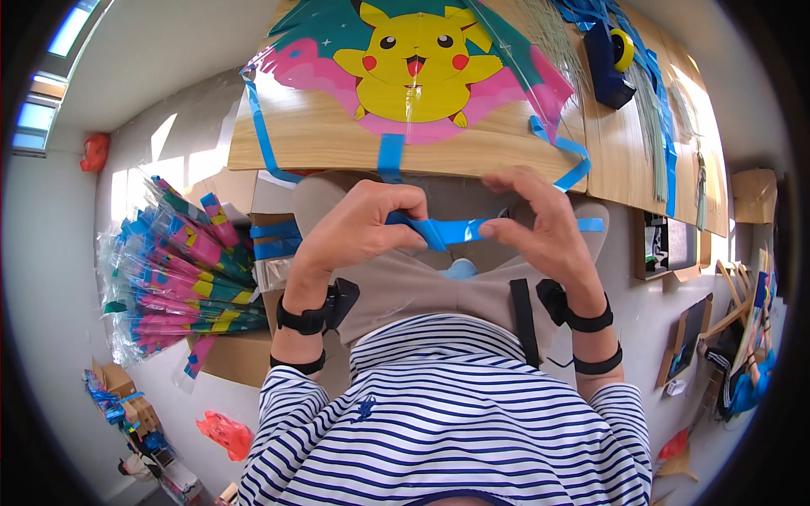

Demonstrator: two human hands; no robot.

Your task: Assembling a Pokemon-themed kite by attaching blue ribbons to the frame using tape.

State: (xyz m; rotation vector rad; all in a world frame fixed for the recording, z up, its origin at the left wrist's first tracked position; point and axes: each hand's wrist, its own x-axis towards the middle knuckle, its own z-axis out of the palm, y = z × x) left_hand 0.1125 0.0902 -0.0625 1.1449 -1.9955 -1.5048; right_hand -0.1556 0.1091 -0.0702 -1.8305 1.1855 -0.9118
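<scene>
A strip of blue ribbon (462, 232) stretches between my two hands above my lap, folded over on itself near the left. My left hand (363, 221) is closed, pinching the folded part between thumb and fingers. My right hand (540, 223) has its thumb on the strip, with the index finger lifted away and slightly blurred. The strip's tail comes out beyond the right hand; how the other right fingers grip is partly hidden. Just ahead, a kite (413, 67) with a yellow cartoon animal on pink and green lies on the table, blue tails (391, 156) hanging off its edge.
A wooden table (312, 139) spans the far side, bearing a blue tape dispenser (609, 63), thin pale sticks (645, 118) and more blue ribbon (669, 160). Folded kites (190, 270) fill a cardboard box (232, 356) at left. Boxes (662, 244) and a red bag (226, 433) lie on the floor.
</scene>
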